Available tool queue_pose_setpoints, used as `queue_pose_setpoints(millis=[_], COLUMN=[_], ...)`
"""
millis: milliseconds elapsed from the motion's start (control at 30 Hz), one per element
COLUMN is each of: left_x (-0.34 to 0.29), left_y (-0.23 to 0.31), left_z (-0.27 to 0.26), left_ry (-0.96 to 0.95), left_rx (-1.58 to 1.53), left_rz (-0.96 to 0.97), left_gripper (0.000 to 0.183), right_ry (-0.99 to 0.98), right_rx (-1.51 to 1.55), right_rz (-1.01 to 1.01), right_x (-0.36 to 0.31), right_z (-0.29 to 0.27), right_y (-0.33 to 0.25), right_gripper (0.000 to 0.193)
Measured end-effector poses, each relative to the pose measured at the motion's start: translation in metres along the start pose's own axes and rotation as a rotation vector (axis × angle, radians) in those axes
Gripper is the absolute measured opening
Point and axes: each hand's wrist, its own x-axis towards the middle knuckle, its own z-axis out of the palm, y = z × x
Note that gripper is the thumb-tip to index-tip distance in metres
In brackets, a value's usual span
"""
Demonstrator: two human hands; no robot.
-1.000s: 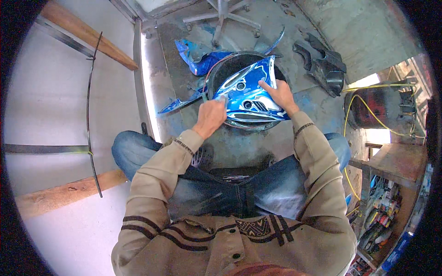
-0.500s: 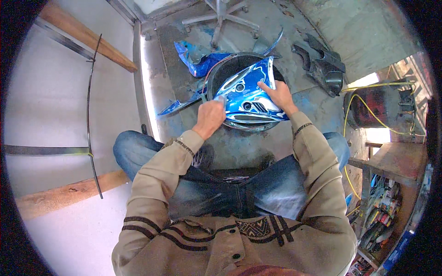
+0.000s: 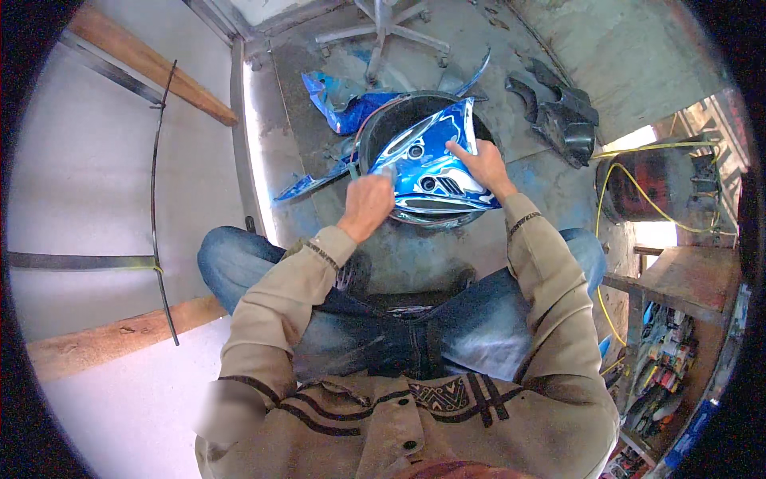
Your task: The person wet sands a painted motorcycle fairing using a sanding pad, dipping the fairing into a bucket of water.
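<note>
A glossy blue motorcycle body panel (image 3: 427, 164) lies across a dark round basin (image 3: 399, 112) on the concrete floor in front of me. My left hand (image 3: 365, 203) is closed on a small greyish pad or cloth (image 3: 386, 171) pressed against the panel's left edge. My right hand (image 3: 480, 166) rests on the panel's right side, fingers spread and gripping its edge. I sit with my knees in blue jeans either side of the basin.
More blue panel pieces (image 3: 339, 100) lie behind and left of the basin. Black plastic parts (image 3: 562, 116) sit at the far right. A chair base (image 3: 383, 28) stands beyond. A dark machine with yellow cable (image 3: 650, 188) and cluttered shelves (image 3: 666, 359) are right. A white wall (image 3: 96, 184) stands left.
My left hand has shifted slightly up along the panel's left edge. The right hand keeps its hold on the panel's right side.
</note>
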Motion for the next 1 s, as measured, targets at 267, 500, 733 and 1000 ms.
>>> queue_pose_setpoints(millis=[267, 500, 733, 1000], left_x=[-0.005, -0.002, 0.004, 0.008], left_y=[0.004, 0.002, -0.003, -0.008], left_z=[0.0, -0.007, 0.003, -0.001], left_ry=[0.063, 0.018, 0.119, -0.011], left_rx=[0.017, 0.023, 0.011, 0.074], left_rz=[0.044, 0.073, 0.027, -0.04], left_gripper=[0.027, 0.026, 0.024, 0.027], right_ry=[0.017, -0.009, 0.045, 0.033], right_rx=[-0.074, -0.043, -0.117, -0.04], right_rz=[-0.008, 0.003, 0.004, -0.017], right_x=[0.011, 0.005, 0.009, 0.003], right_z=[0.004, 0.003, 0.005, 0.0], right_y=[0.013, 0.004, 0.008, -0.007], right_gripper=[0.076, 0.066, 0.062, 0.061])
